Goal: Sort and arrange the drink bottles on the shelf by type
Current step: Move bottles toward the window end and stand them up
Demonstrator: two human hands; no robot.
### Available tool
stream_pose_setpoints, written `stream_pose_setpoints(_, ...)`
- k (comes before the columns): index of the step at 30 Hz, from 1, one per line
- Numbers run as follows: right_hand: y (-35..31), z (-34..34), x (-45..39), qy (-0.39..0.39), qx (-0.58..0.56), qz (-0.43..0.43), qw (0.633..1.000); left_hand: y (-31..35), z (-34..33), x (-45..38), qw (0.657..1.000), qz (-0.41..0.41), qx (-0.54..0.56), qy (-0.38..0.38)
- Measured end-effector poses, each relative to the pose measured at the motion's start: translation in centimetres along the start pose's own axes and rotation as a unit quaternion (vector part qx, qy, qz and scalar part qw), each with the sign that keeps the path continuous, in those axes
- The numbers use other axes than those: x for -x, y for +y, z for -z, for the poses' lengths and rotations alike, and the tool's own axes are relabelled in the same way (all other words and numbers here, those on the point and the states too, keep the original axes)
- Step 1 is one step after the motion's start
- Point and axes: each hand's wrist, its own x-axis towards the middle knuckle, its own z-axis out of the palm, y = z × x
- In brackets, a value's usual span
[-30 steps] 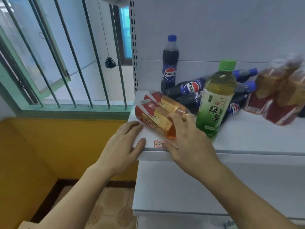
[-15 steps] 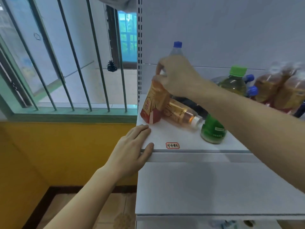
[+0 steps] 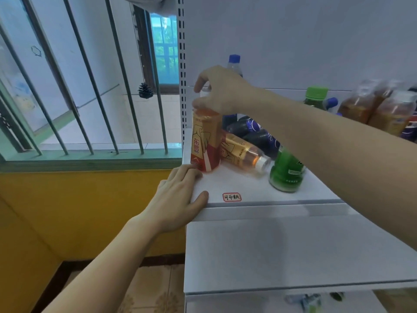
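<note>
Right hand (image 3: 222,91) pinches the top of the upright red bottle (image 3: 205,141) with curled fingers, standing it at the left front corner of the shelf (image 3: 259,201). Left hand (image 3: 178,197) lies flat, fingers straight, on the shelf edge, its fingertips just beside the bottle's base.

Full and plastic, the red bottle likely has some heft and stiff walls; its glossy wrap looks slick, so the cap and neck, where it is held now, seem the surest grip. Tall on a narrow base, it could tip if nudged.

A second bottle (image 3: 243,152) of the same type lies on its side just behind, its white cap pointing right, seemingly touching the upright one. It should roll readily; taking it round the middle would suit best.

A green tea bottle (image 3: 285,171) stands near that cap, partly hidden by the right forearm. Cola bottles (image 3: 255,132) lie in a pile behind, with one upright at the back. Orange drink bottles (image 3: 379,109) crowd the far right, blurred. A red-framed label (image 3: 231,197) sits on the shelf front.
</note>
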Motion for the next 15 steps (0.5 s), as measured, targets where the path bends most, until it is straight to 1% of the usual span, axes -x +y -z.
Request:
stream_pose_setpoints(2, 0.4, 0.5, 1.7, 0.004, -0.053, -0.030, 0.998, 0.4, 0.0, -0.4, 1.000, 0.018, 0.002, -0.007)
stream_pose_setpoints(4, 1.1, 0.7, 4.2, 0.062, -0.090, -0.048, 0.993, 1.1, -0.6, -0.4, 0.999, 0.045, -0.002, 0.002)
stream_pose_setpoints(5, 1.6, 0.5, 5.6, 0.092, -0.078, -0.053, 0.991, 1.5, -0.9, -0.4, 0.998, 0.059, -0.008, 0.015)
stream_pose_setpoints(6, 1.9, -0.1, 7.1, 0.100, -0.052, -0.062, 0.992, 1.9, -1.2, -0.4, 0.997, 0.072, -0.012, 0.032)
stream_pose_setpoints(7, 2.2, -0.8, 8.6, 0.083, -0.014, -0.075, 0.994, 2.2, -1.4, -0.5, 0.995, 0.083, -0.013, 0.046)
stream_pose_setpoints(9, 3.1, -2.9, 10.5, 0.005, 0.092, -0.111, 0.990, 2.3, -1.5, -0.6, 0.994, 0.096, -0.009, 0.057)
stream_pose_setpoints(10, 3.6, -3.9, 10.9, -0.036, 0.152, -0.128, 0.979, 2.3, -1.5, -0.7, 0.994, 0.099, -0.011, 0.054)
stream_pose_setpoints(12, 4.5, -5.4, 10.9, -0.078, 0.240, -0.145, 0.957, 2.4, -1.2, -1.0, 0.993, 0.107, -0.021, 0.043)
stream_pose_setpoints(13, 4.8, -5.9, 10.6, -0.082, 0.257, -0.148, 0.951, 2.5, -1.0, -1.2, 0.992, 0.113, -0.027, 0.040)
stream_pose_setpoints(15, 5.3, -6.5, 9.8, -0.087, 0.249, -0.151, 0.953, 3.0, -0.6, -1.8, 0.990, 0.132, -0.042, 0.040)
